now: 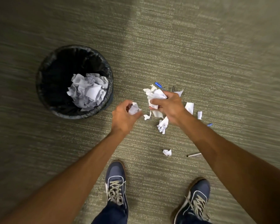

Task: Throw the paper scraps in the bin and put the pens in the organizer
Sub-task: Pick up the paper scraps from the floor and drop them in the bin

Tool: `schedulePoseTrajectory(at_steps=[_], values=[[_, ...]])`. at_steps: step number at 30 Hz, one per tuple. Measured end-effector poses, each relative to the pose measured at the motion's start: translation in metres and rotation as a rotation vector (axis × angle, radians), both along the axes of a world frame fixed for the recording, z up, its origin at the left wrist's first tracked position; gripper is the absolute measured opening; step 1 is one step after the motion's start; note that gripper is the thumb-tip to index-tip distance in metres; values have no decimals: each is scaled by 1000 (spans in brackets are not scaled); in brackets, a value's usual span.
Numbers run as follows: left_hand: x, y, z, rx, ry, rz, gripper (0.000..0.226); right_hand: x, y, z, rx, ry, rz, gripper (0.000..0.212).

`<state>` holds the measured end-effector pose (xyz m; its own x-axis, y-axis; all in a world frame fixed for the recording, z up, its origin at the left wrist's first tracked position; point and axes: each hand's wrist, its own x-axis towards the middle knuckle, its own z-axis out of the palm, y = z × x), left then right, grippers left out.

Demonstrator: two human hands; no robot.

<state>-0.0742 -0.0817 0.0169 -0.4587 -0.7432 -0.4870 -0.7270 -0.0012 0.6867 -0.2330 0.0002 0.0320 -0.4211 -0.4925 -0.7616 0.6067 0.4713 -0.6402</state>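
Our left hand clutched a crumpled paper scrap; our right hand clenched a paper wad. The round, black-lined bin sat at nine o'clock on ribbed carpet.

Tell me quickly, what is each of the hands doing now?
Left hand: closed on a small paper scrap.
Right hand: closed on a paper wad.

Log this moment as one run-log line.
left hand: holds crumpled white paper scrap | right hand: grips white paper wad | round black bin: part-filled
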Motion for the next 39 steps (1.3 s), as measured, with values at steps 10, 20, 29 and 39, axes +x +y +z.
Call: schedulePoseTrajectory(at_steps=[10, 20, 29, 39], values=[[37, -70, 84, 233, 152, 392, 34, 42, -86, 97, -173, -404, -168, 35], [75, -146, 60, 551, 326, 906, 43, 97, -181, 85, -83, -422, -54, 24], [81, -167, 47, 587, 322, 960, 41, 105, -193, 73, 65, -343, 78, 39], [57, -140, 76, 221, 217, 641, 29, 79, -147, 85, 0, -14, 191, 32]])
